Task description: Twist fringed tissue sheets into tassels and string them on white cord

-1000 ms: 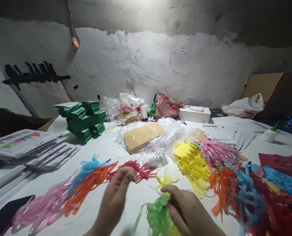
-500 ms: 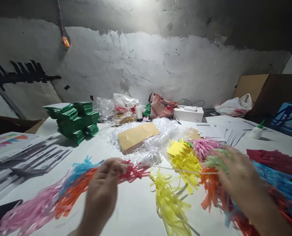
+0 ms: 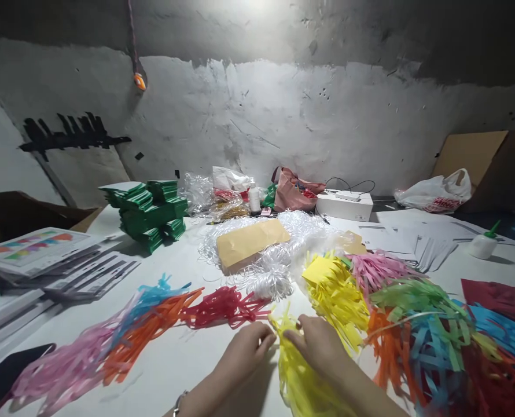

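A pale yellow tissue-paper tassel (image 3: 293,373) lies in front of me, its fringe running toward the table's near edge. My right hand (image 3: 316,341) closes over its upper part from the right, thumb pressed against the strips. My left hand (image 3: 253,347) is beside it on the left, fingers pinched together close to the tassel; what they hold is too small to make out. Left of it lie a red tassel (image 3: 225,307), an orange tassel (image 3: 147,333), a blue tassel (image 3: 157,298) and a pink tassel (image 3: 73,359) in a row.
Fringed paper in bright yellow (image 3: 338,292), pink (image 3: 381,269) and green (image 3: 418,298) is heaped at the right. White string (image 3: 270,278) and a brown paper packet (image 3: 253,243) lie centrally. Green stacks (image 3: 151,214) stand left; a glue bottle (image 3: 484,244) stands right.
My right hand has come from the heap on the right to the pale yellow tassel. My left hand has moved right from the red tassel. The white string no longer stretches between them.
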Motion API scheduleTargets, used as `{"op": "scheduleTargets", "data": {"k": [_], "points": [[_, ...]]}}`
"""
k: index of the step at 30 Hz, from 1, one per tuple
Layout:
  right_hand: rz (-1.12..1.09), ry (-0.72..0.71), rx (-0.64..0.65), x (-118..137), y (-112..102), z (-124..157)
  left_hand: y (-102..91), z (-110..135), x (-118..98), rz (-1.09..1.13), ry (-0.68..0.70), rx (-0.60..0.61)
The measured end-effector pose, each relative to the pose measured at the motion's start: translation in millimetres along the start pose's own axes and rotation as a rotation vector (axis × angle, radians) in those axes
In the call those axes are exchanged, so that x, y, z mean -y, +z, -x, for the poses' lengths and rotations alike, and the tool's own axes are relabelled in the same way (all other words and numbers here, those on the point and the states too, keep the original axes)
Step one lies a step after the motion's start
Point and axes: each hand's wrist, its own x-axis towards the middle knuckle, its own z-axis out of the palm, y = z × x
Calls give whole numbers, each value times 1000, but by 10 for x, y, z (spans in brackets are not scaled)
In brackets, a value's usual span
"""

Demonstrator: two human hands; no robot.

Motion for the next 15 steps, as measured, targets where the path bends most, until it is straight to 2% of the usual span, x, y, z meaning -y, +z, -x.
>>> {"op": "scheduleTargets", "data": {"k": [2, 5, 10, 13, 15], "points": [[52, -6, 20, 6, 138, 43, 76, 31, 98, 19, -44, 48], [58, -81, 41, 66, 223, 166, 149, 99, 114, 115, -103, 99], [-32, -279, 150, 131, 178, 375, 22, 281, -66, 298, -150, 129], [-345, -269, 193, 147, -7, 410, -110, 420, -151, 363, -126, 83], [-670, -127, 102, 145, -168, 389, -151, 493, -161, 422, -148, 62]]}}
